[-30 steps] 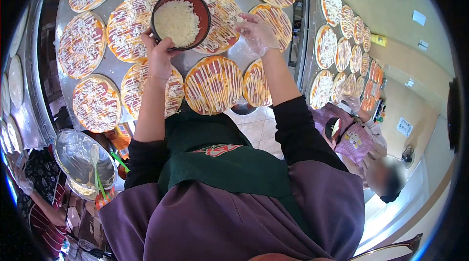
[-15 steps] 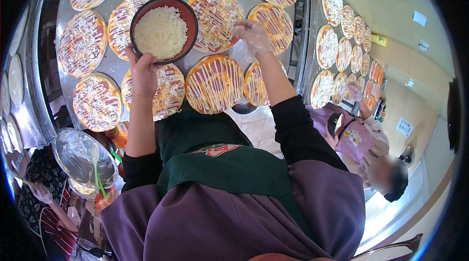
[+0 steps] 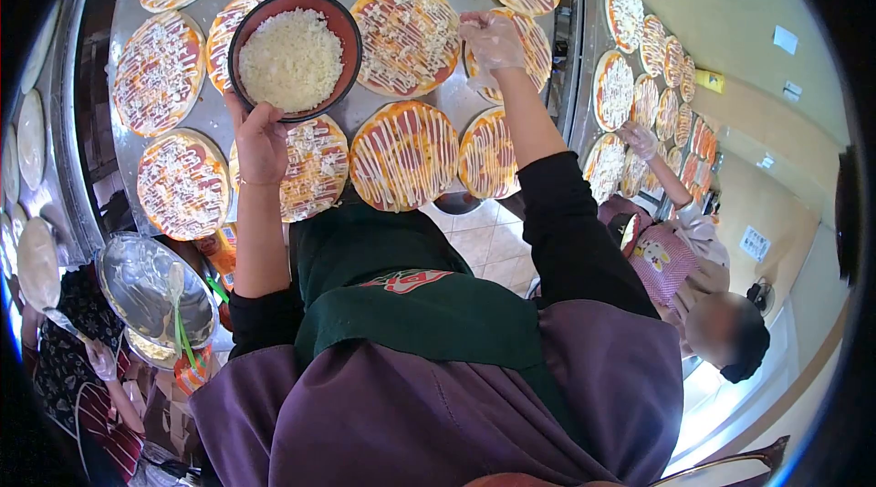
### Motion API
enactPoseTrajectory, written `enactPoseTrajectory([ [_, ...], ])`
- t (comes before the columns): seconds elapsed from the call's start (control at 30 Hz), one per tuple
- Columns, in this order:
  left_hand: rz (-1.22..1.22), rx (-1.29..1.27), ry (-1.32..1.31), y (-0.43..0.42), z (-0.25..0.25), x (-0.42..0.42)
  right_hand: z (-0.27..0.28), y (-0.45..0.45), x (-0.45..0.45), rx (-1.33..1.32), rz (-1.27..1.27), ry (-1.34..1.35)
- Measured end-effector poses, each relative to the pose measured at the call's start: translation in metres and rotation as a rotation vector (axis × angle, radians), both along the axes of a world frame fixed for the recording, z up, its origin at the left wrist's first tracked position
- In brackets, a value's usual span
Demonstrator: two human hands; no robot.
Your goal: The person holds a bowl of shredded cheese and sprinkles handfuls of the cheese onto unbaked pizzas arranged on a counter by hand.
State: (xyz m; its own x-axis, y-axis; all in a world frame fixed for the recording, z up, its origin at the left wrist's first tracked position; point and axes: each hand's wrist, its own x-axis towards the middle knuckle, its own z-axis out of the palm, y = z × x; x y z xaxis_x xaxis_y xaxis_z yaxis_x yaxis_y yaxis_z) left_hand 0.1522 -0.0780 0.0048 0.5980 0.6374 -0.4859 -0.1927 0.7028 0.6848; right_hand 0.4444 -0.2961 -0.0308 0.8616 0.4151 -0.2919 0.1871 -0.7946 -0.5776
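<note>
My bare left hand grips the near rim of a dark bowl with a red inside. White grated cheese fills much of it. The bowl is above the pizzas and partly covers one. My right hand, in a clear plastic glove, hovers over a striped pizza; its fingers are drawn together, and what is in them is hidden. To its left lies a pizza with scattered cheese. Nearer me are two pizzas with pale sauce stripes, one in the middle and one at right.
More pizzas lie on the metal table. On the right, a co-worker's gloved hand is above another table of pizzas. At lower left stand a metal bowl and another person's gloved hand, near a pale round base.
My right hand has shifted right, away from the cheese-scattered pizza. The bowl has moved slightly left. The right co-worker's hand has reached onto their pizzas; a pale base has appeared at left.
</note>
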Motion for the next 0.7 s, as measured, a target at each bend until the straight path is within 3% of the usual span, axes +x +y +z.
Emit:
enactPoseTrajectory([
  [0.2,-0.012,-0.004,-0.005,0.001,0.001,-0.012,0.018,0.043,0.005,-0.255,0.246,-0.287],
  [0.33,0.007,-0.028,-0.002,-0.002,0.011,-0.014,0.012,0.062,0.010,-0.209,0.347,-0.250],
  [0.4,0.016,-0.023,-0.015,-0.001,0.007,-0.019,0.008,0.070,0.007,-0.037,0.442,-0.310],
  [0.63,0.086,-0.030,-0.036,0.000,0.003,-0.024,0.008,0.105,-0.004,-0.046,0.572,-0.309],
  [0.7,0.066,-0.029,-0.028,0.001,0.005,-0.027,0.007,0.110,-0.006,-0.084,0.717,-0.379],
])
